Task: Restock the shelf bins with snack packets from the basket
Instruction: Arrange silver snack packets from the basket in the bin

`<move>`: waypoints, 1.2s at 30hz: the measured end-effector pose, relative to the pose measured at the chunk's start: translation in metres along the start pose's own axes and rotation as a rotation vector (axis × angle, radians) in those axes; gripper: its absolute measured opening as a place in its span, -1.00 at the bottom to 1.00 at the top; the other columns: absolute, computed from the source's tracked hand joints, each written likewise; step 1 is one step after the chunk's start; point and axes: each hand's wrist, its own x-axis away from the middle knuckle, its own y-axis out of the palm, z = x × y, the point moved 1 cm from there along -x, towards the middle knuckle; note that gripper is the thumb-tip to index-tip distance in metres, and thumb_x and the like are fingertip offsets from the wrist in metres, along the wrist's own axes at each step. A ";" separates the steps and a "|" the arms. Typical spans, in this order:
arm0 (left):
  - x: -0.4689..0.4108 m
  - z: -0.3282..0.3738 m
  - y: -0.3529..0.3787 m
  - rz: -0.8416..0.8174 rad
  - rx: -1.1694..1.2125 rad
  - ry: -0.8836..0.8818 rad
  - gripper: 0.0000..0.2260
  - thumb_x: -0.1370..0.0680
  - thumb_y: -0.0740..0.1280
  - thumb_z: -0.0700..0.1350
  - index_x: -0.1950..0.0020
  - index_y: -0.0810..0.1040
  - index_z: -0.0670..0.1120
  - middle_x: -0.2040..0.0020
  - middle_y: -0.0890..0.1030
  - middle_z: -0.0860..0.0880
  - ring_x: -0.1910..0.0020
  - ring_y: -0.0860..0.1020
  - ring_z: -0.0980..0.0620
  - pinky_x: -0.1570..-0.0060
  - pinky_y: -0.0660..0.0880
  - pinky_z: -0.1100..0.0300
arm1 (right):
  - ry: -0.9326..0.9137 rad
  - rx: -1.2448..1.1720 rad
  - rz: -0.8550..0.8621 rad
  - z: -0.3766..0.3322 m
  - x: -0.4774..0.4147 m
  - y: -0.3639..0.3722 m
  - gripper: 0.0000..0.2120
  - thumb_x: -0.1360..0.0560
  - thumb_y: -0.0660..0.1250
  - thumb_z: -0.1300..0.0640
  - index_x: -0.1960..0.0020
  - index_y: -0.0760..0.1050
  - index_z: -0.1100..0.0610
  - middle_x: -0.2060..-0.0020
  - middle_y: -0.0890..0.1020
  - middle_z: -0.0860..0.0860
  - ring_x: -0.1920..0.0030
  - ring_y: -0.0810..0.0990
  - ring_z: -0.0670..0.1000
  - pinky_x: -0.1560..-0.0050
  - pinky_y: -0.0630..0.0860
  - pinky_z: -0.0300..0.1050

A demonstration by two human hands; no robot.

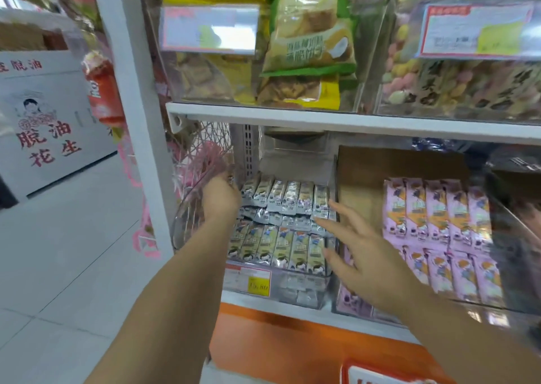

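A clear shelf bin on the lower shelf holds rows of silver-and-green snack packets. My left hand reaches to the bin's back left corner. Its fingers curl away from me around what looks like the end of a snack packet. My right hand hovers at the bin's right side with fingers spread and straight, the fingertips touching the middle row of packets. A red rim with a white label, possibly the basket, shows at the bottom edge.
The neighbouring bin holds pink snack packets, with a brown cardboard sheet behind them. The white shelf board above carries bins of yellow and green bags. A white upright post stands left, a pink wire rack behind it.
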 end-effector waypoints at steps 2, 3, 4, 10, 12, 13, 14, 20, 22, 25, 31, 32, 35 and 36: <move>-0.009 -0.003 0.010 -0.060 -0.073 0.014 -0.61 -0.63 0.15 -0.26 -0.46 0.35 -0.06 -0.21 0.57 -0.19 0.35 0.44 0.02 0.40 0.34 0.19 | -0.016 -0.030 0.024 0.004 -0.001 0.003 -0.55 -0.58 0.18 -0.04 -0.45 0.23 -0.19 -0.50 0.00 -0.26 -0.47 0.15 -0.13 -0.38 0.25 -0.12; -0.011 -0.004 0.014 -0.111 -0.103 0.019 -0.61 -0.63 0.14 -0.26 -0.47 0.32 -0.06 -0.25 0.54 -0.18 0.31 0.46 0.00 0.42 0.33 0.20 | -0.025 -0.046 0.036 0.005 -0.001 0.004 -0.55 -0.57 0.19 -0.03 -0.45 0.24 -0.18 -0.50 0.01 -0.26 -0.48 0.12 -0.14 -0.40 0.25 -0.10; -0.011 -0.004 0.016 -0.170 -0.130 0.022 -0.60 -0.64 0.13 -0.25 -0.48 0.29 -0.06 -0.29 0.51 -0.18 0.22 0.49 -0.05 0.41 0.34 0.22 | -0.033 -0.061 0.044 0.006 -0.002 0.006 -0.55 -0.57 0.20 -0.02 -0.44 0.26 -0.18 -0.50 0.02 -0.26 -0.48 0.12 -0.15 -0.40 0.25 -0.10; -0.012 -0.012 0.024 -0.420 -0.297 0.009 -0.46 -0.63 0.13 -0.18 -0.56 0.01 0.09 -0.52 0.16 -0.24 -0.39 0.29 -0.36 -0.27 0.38 -0.23 | -0.050 -0.078 0.066 0.010 -0.002 0.010 -0.55 -0.56 0.21 -0.02 -0.44 0.26 -0.18 -0.49 0.03 -0.27 -0.47 0.13 -0.15 -0.34 0.26 -0.18; -0.009 -0.010 0.021 -0.474 -0.396 0.034 -0.43 -0.64 0.13 -0.15 -0.56 -0.09 0.09 -0.55 -0.02 -0.23 -0.45 0.15 -0.38 -0.37 0.22 -0.27 | -0.041 -0.079 0.052 0.008 -0.001 0.009 -0.55 -0.57 0.21 -0.02 -0.44 0.26 -0.18 -0.49 0.03 -0.27 -0.47 0.17 -0.12 -0.32 0.29 -0.15; -0.008 -0.007 0.018 -0.486 -0.425 0.038 -0.42 -0.64 0.12 -0.16 -0.56 -0.12 0.07 -0.55 -0.12 -0.22 -0.46 0.12 -0.37 -0.40 0.19 -0.23 | -0.037 -0.078 0.044 0.006 -0.001 0.008 -0.55 -0.57 0.21 -0.02 -0.44 0.27 -0.18 -0.49 0.02 -0.26 -0.46 0.20 -0.10 -0.30 0.31 -0.15; -0.006 -0.003 0.015 -0.497 -0.440 0.033 -0.41 -0.64 0.12 -0.20 -0.57 -0.12 0.05 -0.54 -0.21 -0.21 -0.47 0.10 -0.36 -0.42 0.16 -0.19 | -0.028 -0.073 0.029 0.005 -0.001 0.005 -0.55 -0.57 0.21 -0.02 -0.44 0.27 -0.17 -0.49 0.02 -0.26 -0.43 0.26 -0.08 -0.29 0.31 -0.15; 0.033 0.020 -0.015 -0.222 -0.340 0.269 -0.55 -0.61 0.14 -0.24 -0.51 0.24 -0.07 -0.45 0.18 -0.23 -0.35 0.34 -0.24 -0.30 0.36 -0.08 | -0.074 -0.068 0.087 -0.010 0.013 -0.015 -0.63 -0.57 0.24 0.01 -0.37 0.42 -0.03 -0.41 0.30 -0.11 -0.36 0.32 -0.11 -0.32 0.34 -0.16; 0.075 0.024 -0.025 -0.039 -0.118 0.525 -0.64 -0.59 0.16 -0.26 -0.38 0.43 -0.10 -0.32 0.38 -0.13 -0.20 0.43 -0.02 -0.19 0.39 0.12 | -0.179 -0.118 0.264 -0.013 0.043 -0.014 -0.74 -0.52 0.25 0.08 -0.15 0.57 0.10 -0.13 0.54 -0.03 -0.15 0.48 -0.09 -0.14 0.43 -0.25; 0.159 0.008 -0.029 0.030 0.175 0.728 -0.74 -0.57 0.17 -0.29 -0.16 0.57 -0.12 -0.03 0.53 0.02 0.06 0.45 0.19 0.07 0.38 0.39 | -0.148 -0.190 0.276 0.001 0.103 0.008 -0.84 -0.48 0.25 0.12 0.09 0.59 0.14 0.24 0.55 -0.11 0.19 0.50 -0.14 0.10 0.39 -0.37; 0.266 -0.070 0.039 -0.236 0.289 0.429 -0.72 -0.48 0.19 -0.24 -0.05 0.55 0.07 0.08 0.55 0.24 0.13 0.53 0.25 0.16 0.37 0.47 | 0.306 -0.248 -0.124 0.064 0.180 0.071 -0.91 -0.54 0.29 0.15 0.09 0.57 0.09 0.30 0.52 -0.20 0.28 0.51 -0.12 0.16 0.42 -0.26; 0.278 -0.079 0.055 -0.355 0.231 0.424 -0.72 -0.51 0.21 -0.23 -0.13 0.55 0.05 0.00 0.54 0.21 0.04 0.53 0.19 0.08 0.38 0.45 | 0.397 -0.250 -0.221 0.075 0.190 0.083 -0.90 -0.54 0.28 0.18 0.05 0.57 0.12 0.24 0.57 -0.12 0.23 0.54 -0.05 0.12 0.45 -0.19; 0.307 -0.098 0.093 -0.680 0.029 0.434 -0.62 -0.62 0.19 -0.11 -0.45 0.32 0.03 -0.32 0.36 0.12 -0.33 0.34 0.11 -0.23 0.20 0.40 | 0.583 -0.167 -0.558 0.104 0.224 0.117 -0.80 -0.56 0.25 0.16 -0.13 0.57 0.16 -0.04 0.61 -0.01 0.00 0.57 -0.04 -0.06 0.46 -0.21; 0.313 -0.103 0.102 -0.748 -0.020 0.412 -0.58 -0.64 0.15 -0.06 -0.50 0.21 0.05 -0.40 0.29 0.12 -0.39 0.24 0.14 -0.26 0.12 0.39 | 0.621 -0.169 -0.638 0.108 0.233 0.124 -0.77 -0.56 0.26 0.14 -0.18 0.55 0.15 -0.11 0.60 0.00 -0.05 0.57 -0.04 -0.07 0.44 -0.25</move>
